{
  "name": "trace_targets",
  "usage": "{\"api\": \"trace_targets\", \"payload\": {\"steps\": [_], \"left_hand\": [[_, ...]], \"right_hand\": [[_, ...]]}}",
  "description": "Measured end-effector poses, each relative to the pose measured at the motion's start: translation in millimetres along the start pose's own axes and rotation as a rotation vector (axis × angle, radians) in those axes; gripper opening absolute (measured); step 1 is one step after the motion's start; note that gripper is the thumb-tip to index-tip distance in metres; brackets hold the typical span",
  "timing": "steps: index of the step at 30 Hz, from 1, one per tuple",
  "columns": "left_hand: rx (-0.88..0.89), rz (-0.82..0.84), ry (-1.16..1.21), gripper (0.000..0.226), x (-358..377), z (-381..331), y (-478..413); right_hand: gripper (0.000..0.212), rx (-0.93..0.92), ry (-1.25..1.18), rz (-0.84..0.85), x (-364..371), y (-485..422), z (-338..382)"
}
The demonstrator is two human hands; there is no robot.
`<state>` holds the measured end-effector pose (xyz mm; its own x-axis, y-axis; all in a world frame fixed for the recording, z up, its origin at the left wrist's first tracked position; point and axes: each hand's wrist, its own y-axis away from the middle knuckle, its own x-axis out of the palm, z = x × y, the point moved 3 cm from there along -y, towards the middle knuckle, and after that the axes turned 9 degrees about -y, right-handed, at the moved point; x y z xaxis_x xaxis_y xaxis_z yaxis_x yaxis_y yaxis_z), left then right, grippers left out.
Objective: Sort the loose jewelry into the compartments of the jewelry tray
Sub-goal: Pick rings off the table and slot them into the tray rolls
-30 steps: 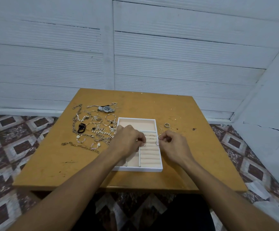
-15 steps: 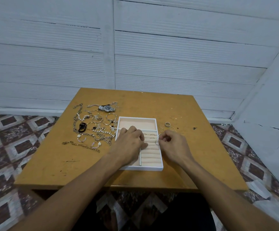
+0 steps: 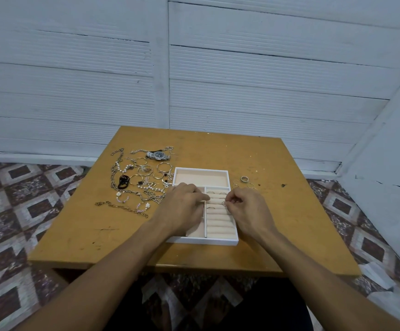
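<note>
A thin ring (image 3: 223, 203) is pinched between thumb and fingertips of the right hand (image 3: 246, 209) at the right edge of the padded ring rolls (image 3: 219, 223), in the near right compartment of the jewelry tray (image 3: 201, 240), which is set mid-table (image 3: 218, 149). The left hand (image 3: 182, 206) is laid across the tray's left side, fingers relaxed and reaching the rolls, nothing held.

The step is judged best done with the tray pressed steady while the ring is stood on edge and pushed into a free slot between two rolls, clear of the rings already seated in the far slots.

The tray is white-walled and lined in pale beige; only lining is seen in its wide far compartment. A tangle of loose jewelry (image 3: 141, 180), a watch (image 3: 158, 155) among it, is spread to the left, and a few loose rings (image 3: 244, 179) are scattered just right of the far corner.
</note>
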<state>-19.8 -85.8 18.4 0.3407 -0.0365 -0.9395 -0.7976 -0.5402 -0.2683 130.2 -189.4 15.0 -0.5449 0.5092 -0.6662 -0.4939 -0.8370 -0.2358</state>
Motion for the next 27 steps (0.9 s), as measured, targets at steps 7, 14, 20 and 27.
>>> {"api": "trace_targets", "payload": {"steps": [7, 14, 20, 27], "left_hand": [[-0.028, -0.002, 0.009, 0.039, -3.1, 0.8, 0.2], [-0.033, 0.022, 0.037, 0.029, -2.7, -2.7, 3.3], [-0.036, 0.024, 0.036, 0.030, -4.9, -6.5, 4.7], [-0.041, 0.028, 0.028, 0.030, -4.1, -6.1, 4.5]], "right_hand": [[0.012, -0.086, 0.109, 0.027, 1.0, 1.8, 2.0], [0.006, -0.139, 0.197, 0.006, 1.6, 3.3, 1.3], [0.007, -0.193, 0.284, 0.021, 4.4, 3.3, -1.1], [0.013, -0.353, 0.494, 0.036, 4.2, 10.9, 1.3]]}}
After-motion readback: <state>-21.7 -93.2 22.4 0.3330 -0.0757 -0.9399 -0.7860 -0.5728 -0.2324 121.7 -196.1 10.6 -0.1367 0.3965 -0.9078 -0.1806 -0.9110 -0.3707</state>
